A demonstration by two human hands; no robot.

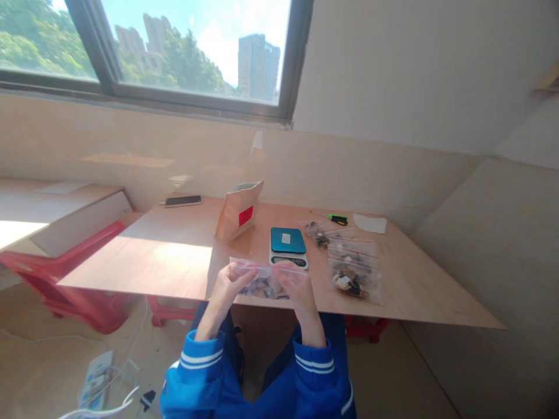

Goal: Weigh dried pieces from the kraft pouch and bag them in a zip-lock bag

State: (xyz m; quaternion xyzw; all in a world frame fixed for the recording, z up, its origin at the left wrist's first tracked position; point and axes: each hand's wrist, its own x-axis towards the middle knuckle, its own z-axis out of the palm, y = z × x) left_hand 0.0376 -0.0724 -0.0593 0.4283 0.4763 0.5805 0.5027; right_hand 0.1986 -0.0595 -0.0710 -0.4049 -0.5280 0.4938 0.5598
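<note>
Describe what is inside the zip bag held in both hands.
The zip bag holds small brownish and pale pieces, too blurred to identify. The left hand and right hand cover its ends.

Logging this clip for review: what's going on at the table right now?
A person in blue sleeves holds a clear zip bag of small brownish pieces at the near edge of the wooden table, left hand and right hand pinching its red-striped top. Behind it sits a teal kitchen scale. To the right lie more filled zip bags. A kraft paper pouch with a red label stands open farther back, with a phone at the far edge.
</note>
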